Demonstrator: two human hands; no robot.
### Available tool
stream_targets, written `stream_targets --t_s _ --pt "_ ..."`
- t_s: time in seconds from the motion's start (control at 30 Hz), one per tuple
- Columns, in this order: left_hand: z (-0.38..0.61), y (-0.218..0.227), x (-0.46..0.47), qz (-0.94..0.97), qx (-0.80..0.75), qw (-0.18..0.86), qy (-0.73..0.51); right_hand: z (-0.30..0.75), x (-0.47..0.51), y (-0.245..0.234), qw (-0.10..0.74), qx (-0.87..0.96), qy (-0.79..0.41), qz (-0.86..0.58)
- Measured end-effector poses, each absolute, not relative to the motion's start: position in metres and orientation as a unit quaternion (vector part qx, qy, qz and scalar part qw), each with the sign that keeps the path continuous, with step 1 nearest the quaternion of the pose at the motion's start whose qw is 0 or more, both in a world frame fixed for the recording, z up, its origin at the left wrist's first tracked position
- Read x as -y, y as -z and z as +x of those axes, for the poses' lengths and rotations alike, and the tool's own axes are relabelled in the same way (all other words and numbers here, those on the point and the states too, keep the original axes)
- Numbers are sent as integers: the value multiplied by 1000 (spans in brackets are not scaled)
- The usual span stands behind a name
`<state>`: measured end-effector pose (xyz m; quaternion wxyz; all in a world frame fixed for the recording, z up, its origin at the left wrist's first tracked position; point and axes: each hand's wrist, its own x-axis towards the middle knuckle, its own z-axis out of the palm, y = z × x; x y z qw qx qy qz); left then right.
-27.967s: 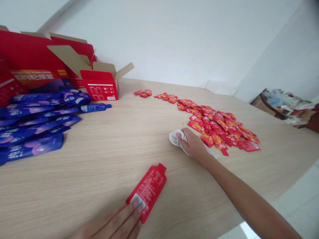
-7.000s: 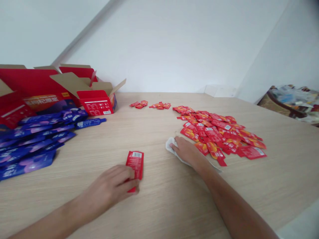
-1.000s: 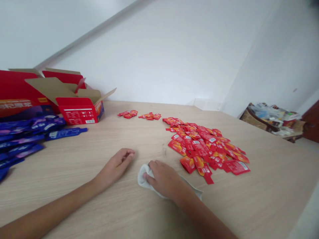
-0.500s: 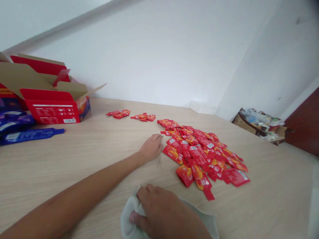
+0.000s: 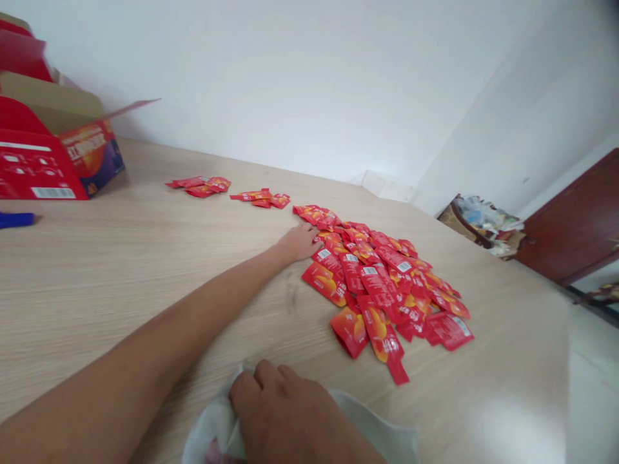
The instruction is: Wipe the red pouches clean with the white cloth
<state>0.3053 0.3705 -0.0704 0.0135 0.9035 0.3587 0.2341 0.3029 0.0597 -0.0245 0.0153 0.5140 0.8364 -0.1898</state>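
Wood-grain table [image 5: 159, 258] below: my left hand [image 5: 298, 242], grip unclear, touches red pouches [image 5: 374, 277], a reach likely calling for a one-pouch pinch; nearer, my right hand [image 5: 294, 412] clutches pale cloth [image 5: 215, 415].

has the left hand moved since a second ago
Yes. Judged against the red pile, the left hand has moved rightward and farther out, from well apart to the pile's left edge.

A plain indoor room is being shown by white walls [image 5: 271, 84], a brown door [image 5: 570, 222] and a wood-grain table [image 5: 120, 238]. A workroom is being suggested by red sachets [image 5: 380, 283] and an open printed carton [image 5: 33, 171], but whether home or business premises is not being made clear.
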Motion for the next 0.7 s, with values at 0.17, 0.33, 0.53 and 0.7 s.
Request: stream_targets --t_s 0.17,0.33,0.53,0.7 --pt "301 63 -353 895 -382 -5 -232 301 -53 9 21 -812 206 545" --pt "273 55 -333 891 -399 9 -218 311 -46 -2 -26 -818 237 523" --pt "182 41 -286 821 -498 59 -273 322 -48 -5 -46 -826 246 504" --pt "92 32 -189 739 -560 116 -355 330 -56 -10 -39 -828 279 486"
